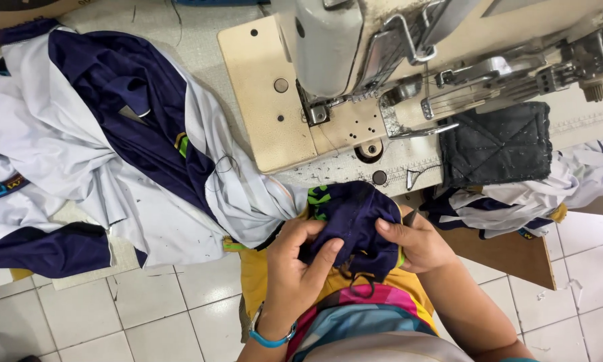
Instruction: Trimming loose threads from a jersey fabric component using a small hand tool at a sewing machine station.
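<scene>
Navy fabric (355, 214), a bunched piece of a navy-and-white garment, sits just in front of the sewing machine (328, 60), below the edge of its cream bed, and both hands are gathered on it. In the head view, the left hand (295, 265) pinches a fold from the near side, thumb and fingertips closed on the cloth. The right hand (415, 241) clamps the opposite edge, with a dark slim tool seeming to poke out between its fingers, though what it is cannot be told. The rest of the garment (100, 147) trails away to the left of the machine, over the table. A dark quilted pad (496, 144) lies right of the needle area. Working this well probably means keeping the fold taut between both grips and the loose thread clear.
</scene>
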